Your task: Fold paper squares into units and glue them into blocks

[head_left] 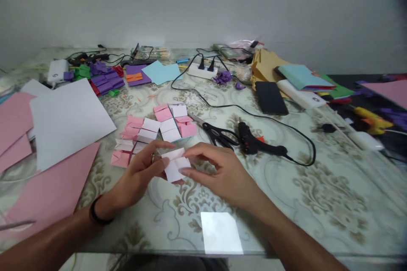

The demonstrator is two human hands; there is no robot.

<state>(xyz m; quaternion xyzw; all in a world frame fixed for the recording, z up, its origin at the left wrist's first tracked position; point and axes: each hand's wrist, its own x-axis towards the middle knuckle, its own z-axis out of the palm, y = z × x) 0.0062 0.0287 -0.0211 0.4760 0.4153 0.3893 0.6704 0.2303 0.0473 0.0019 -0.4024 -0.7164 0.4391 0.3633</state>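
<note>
A small folded white paper piece (175, 168) is held between my two hands above the near middle of the table. My left hand (144, 171) grips its left side, thumb on top and fingers partly behind it. My right hand (216, 169) pinches its right edge between thumb and fingers. Just beyond lie folded pink and white paper squares (169, 129), with more folded pink pieces (120, 158) to the left, partly hidden by my left hand. Black-handled scissors (219, 132) rest past my right hand, beside a black glue gun (251, 139).
White sheets (70, 114) and pink sheets (60, 182) cover the left side. Purple folded pieces (106, 81) lie at the back left. A power strip (202, 71) feeds a black cord that loops right. A dark phone-like slab (271, 98) and a yellow glue gun (372, 120) are right.
</note>
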